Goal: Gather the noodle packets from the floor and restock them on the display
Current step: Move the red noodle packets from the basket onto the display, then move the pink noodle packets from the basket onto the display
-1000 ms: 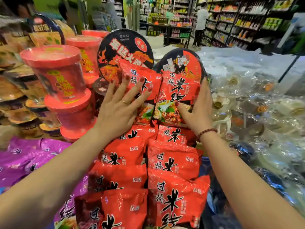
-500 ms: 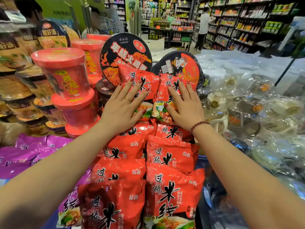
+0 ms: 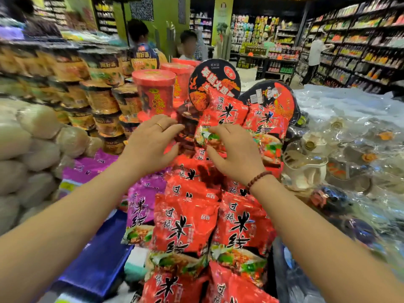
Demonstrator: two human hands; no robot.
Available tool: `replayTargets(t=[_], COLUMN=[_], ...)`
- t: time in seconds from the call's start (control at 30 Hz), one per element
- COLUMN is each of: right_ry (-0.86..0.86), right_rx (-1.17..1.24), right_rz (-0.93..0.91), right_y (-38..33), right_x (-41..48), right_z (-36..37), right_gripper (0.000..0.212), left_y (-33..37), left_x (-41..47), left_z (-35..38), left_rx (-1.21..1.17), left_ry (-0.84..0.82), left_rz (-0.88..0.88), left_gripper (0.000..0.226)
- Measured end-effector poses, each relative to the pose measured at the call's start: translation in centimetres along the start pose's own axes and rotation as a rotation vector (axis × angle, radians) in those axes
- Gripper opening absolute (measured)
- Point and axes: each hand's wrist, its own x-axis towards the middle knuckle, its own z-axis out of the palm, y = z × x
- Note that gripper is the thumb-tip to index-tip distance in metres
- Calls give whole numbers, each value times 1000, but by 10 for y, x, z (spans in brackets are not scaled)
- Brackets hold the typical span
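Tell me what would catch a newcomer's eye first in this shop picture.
The column of red packets running down the centre grabs the eye first, with the left hand and right hand reaching to its top. Behind them stand red cups and two round black lids, with purple packets to the left of the red ones.
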Motion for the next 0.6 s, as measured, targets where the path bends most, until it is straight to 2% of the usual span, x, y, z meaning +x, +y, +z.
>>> replayTargets(t=[0.2, 0.33, 0.47, 0.6], right_ry=[-137, -278, -405, -580], right_rx=[228, 369, 413, 455], right_rz=[-163, -273, -391, -463], right_y=[-86, -148, -207, -266], right_x=[-11, -29, -54, -86], right_z=[52, 91, 126, 161], right_gripper=[44, 46, 43, 49], left_y=[-20, -21, -7, 16], left_x=[-123, -222, -315, -407], left_z=[-40, -71, -102, -133], left_rx=[87, 156, 199, 235], left_ry=[-73, -214, -296, -389], left_rz=[-268, -496, -690, -919], left_gripper=[44, 47, 49, 54])
